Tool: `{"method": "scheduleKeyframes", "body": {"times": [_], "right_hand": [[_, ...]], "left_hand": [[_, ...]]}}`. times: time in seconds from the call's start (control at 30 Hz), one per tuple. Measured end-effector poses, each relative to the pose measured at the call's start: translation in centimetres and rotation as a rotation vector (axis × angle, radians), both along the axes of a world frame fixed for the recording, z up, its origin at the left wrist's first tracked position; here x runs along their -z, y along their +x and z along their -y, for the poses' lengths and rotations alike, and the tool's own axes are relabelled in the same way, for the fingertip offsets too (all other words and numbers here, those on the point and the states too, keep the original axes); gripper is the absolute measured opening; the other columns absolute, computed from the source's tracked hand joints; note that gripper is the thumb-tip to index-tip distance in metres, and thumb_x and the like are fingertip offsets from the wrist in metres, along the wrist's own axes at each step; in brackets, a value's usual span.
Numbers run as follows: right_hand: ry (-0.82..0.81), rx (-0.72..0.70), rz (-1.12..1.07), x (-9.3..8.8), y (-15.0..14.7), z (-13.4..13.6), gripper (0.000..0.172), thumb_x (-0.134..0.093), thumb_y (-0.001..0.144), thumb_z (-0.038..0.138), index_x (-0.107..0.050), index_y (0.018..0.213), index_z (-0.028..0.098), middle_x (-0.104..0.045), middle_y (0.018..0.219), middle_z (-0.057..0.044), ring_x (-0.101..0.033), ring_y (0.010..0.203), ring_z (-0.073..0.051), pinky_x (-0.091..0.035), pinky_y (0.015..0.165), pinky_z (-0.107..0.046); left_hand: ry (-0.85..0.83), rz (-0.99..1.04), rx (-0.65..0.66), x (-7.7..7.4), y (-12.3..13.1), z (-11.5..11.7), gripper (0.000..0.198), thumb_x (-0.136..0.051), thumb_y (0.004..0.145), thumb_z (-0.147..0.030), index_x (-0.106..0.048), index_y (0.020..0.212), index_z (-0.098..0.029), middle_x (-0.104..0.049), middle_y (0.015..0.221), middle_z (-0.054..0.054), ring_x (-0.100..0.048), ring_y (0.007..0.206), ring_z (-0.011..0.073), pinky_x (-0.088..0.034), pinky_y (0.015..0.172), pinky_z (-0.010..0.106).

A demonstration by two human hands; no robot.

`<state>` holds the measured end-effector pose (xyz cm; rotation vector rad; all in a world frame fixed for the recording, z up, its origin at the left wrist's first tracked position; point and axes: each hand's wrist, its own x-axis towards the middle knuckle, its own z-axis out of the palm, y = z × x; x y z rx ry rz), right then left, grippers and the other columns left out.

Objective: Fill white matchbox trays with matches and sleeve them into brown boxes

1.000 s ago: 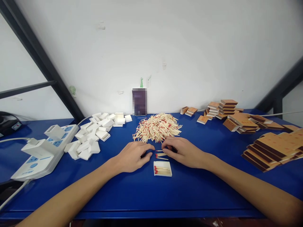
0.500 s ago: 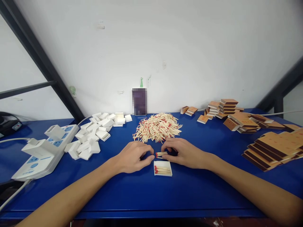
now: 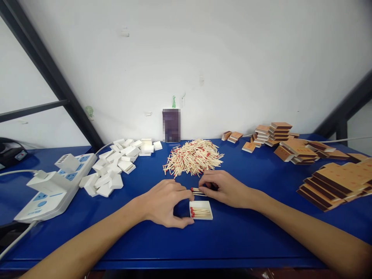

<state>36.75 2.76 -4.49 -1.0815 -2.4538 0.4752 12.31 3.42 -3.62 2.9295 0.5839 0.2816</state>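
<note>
As your left hand clasps the part-filled matchbox tray, your right hand curls just beyond it over a few matches, pinch unclear, with a big match pile still loose beyond both.

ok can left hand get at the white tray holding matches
Probably yes: the left hand has thumb and finger at the left corners of the white tray, and nothing seems in the way; the right hand is by the loose matches.
</note>
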Motion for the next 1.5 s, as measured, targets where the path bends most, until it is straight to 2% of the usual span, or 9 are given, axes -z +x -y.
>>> {"method": "scheduleKeyframes", "body": {"times": [0.07, 0.13, 0.23, 0.33, 0.53, 0.77, 1.1, 1.27, 1.5], "right_hand": [[-0.009, 0.001, 0.009, -0.2, 0.0, 0.1, 0.026, -0.052, 0.095, 0.038, -0.066, 0.084, 0.02, -0.056, 0.074, -0.001, -0.049, 0.067, -0.013, -0.037, 0.063, -0.027], [-0.018, 0.004, 0.013, -0.4, -0.1, 0.2, 0.023, -0.056, 0.093, 0.038, -0.067, 0.084, 0.02, -0.056, 0.072, 0.0, -0.05, 0.067, -0.013, -0.036, 0.063, -0.027], [-0.046, 0.007, -0.001, -0.5, -0.3, 0.3, 0.02, -0.061, 0.089, 0.038, -0.068, 0.084, 0.02, -0.056, 0.07, 0.001, -0.05, 0.066, -0.013, -0.036, 0.063, -0.026], [-0.056, 0.007, -0.003, -0.5, -0.3, 0.2, 0.017, -0.063, 0.087, 0.037, -0.069, 0.085, 0.021, -0.056, 0.071, 0.001, -0.05, 0.065, -0.012, -0.036, 0.063, -0.026], [-0.028, -0.008, -0.004, -0.2, -0.2, 0.0, 0.018, -0.06, 0.09, 0.036, -0.069, 0.086, 0.021, -0.057, 0.071, 0.001, -0.05, 0.065, -0.012, -0.036, 0.062, -0.026], [-0.018, -0.006, 0.003, -0.2, -0.3, 0.1, 0.018, -0.06, 0.09, 0.035, -0.069, 0.087, 0.021, -0.055, 0.071, 0.001, -0.05, 0.066, -0.013, -0.037, 0.063, -0.026], [-0.026, 0.0, 0.023, -0.1, -0.3, 0.1, 0.018, -0.06, 0.09, 0.036, -0.071, 0.089, 0.021, -0.056, 0.072, 0.001, -0.05, 0.066, -0.013, -0.037, 0.064, -0.026], [-0.03, -0.02, 0.01, 0.0, -0.2, 0.1, 0.023, -0.057, 0.093, 0.041, -0.072, 0.093, 0.023, -0.057, 0.074, 0.0, -0.051, 0.067, -0.013, -0.038, 0.064, -0.027], [-0.022, -0.024, -0.046, -0.3, -0.3, 0.2, 0.027, -0.047, 0.099, 0.038, -0.068, 0.097, 0.021, -0.059, 0.075, -0.001, -0.052, 0.07, -0.014, -0.04, 0.067, -0.027]], "left_hand": [[0.005, 0.022, 0.02, -0.2, -0.1, 0.0, 0.043, -0.065, 0.076, -0.057, -0.061, 0.098, -0.02, -0.065, 0.078, 0.001, -0.059, 0.069, 0.0178, -0.041, 0.066, 0.03], [0.018, 0.074, -0.018, -0.4, -0.3, -0.3, 0.034, -0.059, 0.083, -0.052, -0.06, 0.096, -0.019, -0.064, 0.076, 0.001, -0.057, 0.067, 0.0166, -0.04, 0.065, 0.03], [0.083, 0.16, -0.229, -0.4, -0.7, -1.2, 0.02, -0.047, 0.093, -0.035, -0.059, 0.091, -0.019, -0.062, 0.074, 0.0, -0.055, 0.064, 0.0143, -0.039, 0.064, 0.029], [0.162, 0.168, -0.437, -0.2, -1.0, -2.4, 0.017, -0.049, 0.093, -0.031, -0.06, 0.093, -0.019, -0.061, 0.078, 0.0, -0.056, 0.068, 0.0149, -0.04, 0.069, 0.03], [0.202, 0.122, -0.553, 0.5, -1.3, -3.2, 0.02, -0.054, 0.09, -0.036, -0.066, 0.095, -0.02, -0.06, 0.087, 0.002, -0.058, 0.076, 0.0169, -0.042, 0.074, 0.033], [0.202, 0.096, -0.498, 0.4, -1.1, -2.8, 0.022, -0.056, 0.089, -0.037, -0.07, 0.09, -0.02, -0.062, 0.088, 0.004, -0.058, 0.083, 0.02, -0.04, 0.078, 0.036], [0.077, 0.048, -0.242, 0.0, -1.3, -3.0, 0.029, -0.046, 0.095, -0.024, -0.067, 0.114, -0.026, -0.059, 0.092, 0.003, -0.054, 0.089, 0.018, -0.038, 0.082, 0.034], [0.118, 0.065, -0.291, -0.1, -1.4, -2.9, 0.027, -0.044, 0.097, -0.027, -0.067, 0.108, -0.022, -0.058, 0.096, 0.005, -0.05, 0.09, 0.0198, -0.039, 0.082, 0.035], [0.121, 0.053, -0.246, -0.1, -1.5, -2.9, 0.032, -0.043, 0.097, -0.027, -0.063, 0.123, -0.027, -0.054, 0.102, 0.007, -0.046, 0.094, 0.0209, -0.039, 0.088, 0.037]]}}
